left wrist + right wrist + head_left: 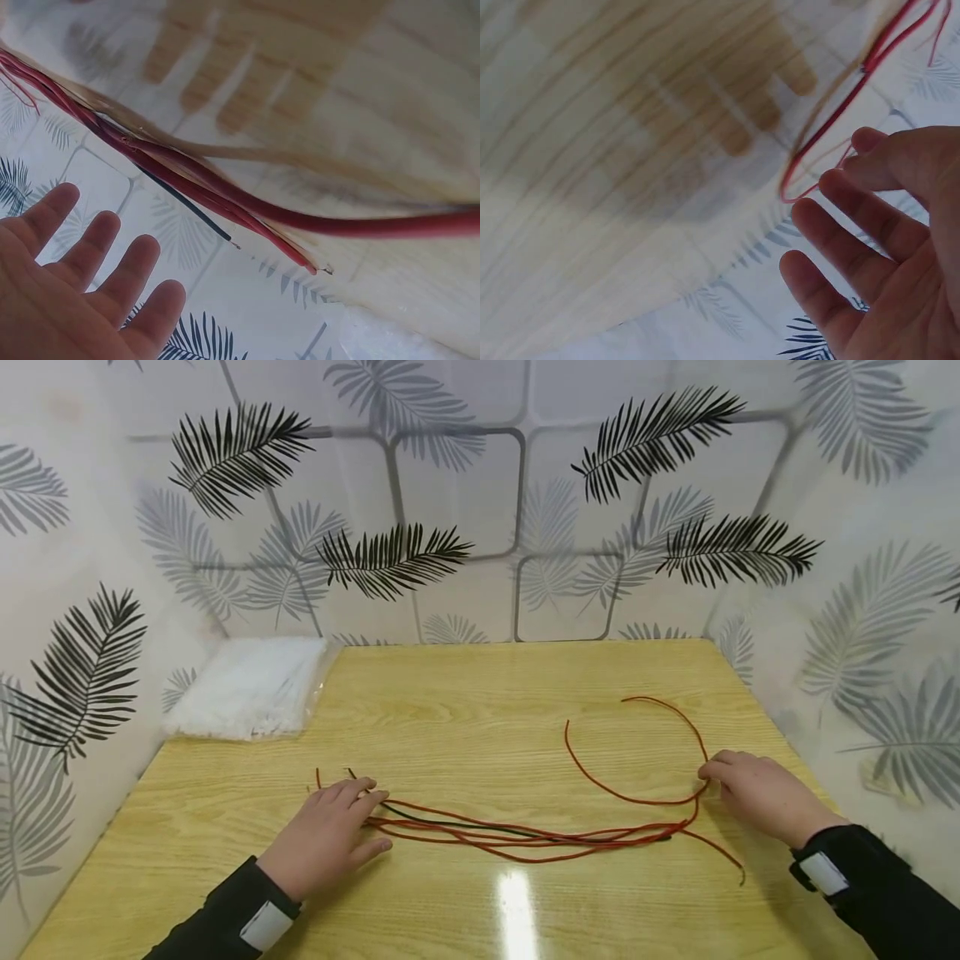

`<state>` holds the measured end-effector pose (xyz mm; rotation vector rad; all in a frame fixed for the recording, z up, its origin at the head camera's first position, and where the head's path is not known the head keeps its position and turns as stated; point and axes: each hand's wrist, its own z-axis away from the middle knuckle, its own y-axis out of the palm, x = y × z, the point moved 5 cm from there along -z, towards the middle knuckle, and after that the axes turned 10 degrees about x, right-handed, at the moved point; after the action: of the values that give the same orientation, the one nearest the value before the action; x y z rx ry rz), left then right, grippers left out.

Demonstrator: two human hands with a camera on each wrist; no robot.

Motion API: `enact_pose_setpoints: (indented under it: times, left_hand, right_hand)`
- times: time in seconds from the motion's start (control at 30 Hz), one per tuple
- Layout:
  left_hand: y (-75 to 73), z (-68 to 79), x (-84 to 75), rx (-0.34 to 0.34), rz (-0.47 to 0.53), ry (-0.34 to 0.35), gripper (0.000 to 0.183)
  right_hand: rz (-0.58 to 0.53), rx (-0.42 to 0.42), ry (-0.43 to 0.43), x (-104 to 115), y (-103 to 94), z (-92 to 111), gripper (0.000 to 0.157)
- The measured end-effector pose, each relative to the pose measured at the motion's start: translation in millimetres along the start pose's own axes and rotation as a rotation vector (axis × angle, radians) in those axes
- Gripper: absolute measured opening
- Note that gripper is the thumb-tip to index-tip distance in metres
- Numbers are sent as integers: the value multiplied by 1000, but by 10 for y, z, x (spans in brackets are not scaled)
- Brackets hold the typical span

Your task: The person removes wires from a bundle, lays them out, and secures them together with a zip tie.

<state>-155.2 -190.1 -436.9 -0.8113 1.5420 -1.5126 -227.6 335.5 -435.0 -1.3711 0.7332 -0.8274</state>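
A loose bundle of thin red wires and dark wire stretches across the wooden table. Over its left end hovers my left hand, fingers straight and slightly apart. The left wrist view shows those fingers apart from the red wires, whose bare metal tips show beside a dark wire end. At the right, my right hand pinches a curved red wire between thumb and forefinger. Its other fingers are extended in the right wrist view, near the red wire; the exact contact is partly hidden.
A clear plastic bag of white items lies at the table's back left corner. Leaf-patterned covering rises behind and beside the wooden table. One red wire end sticks out toward the front right.
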Motion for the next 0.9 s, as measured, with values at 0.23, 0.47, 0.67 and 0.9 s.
enact_pose_setpoints:
  times: [0.23,0.47,0.67,0.9]
  left_hand:
    - [49,27,31,18,-10,6,63]
    - [69,45,37,21,0,-2,64]
    - [48,55,33,10,9,-3,64]
    - [41,45,17,11,13,-2,64]
  right_hand:
    - [47,-46,-76,-90,81,-54,17]
    - [42,-54,-74,-139,90,-108,14]
    - [31,-97,-83,-154,68,-164,16]
    - [28,-170,-164,46,26,-308,15]
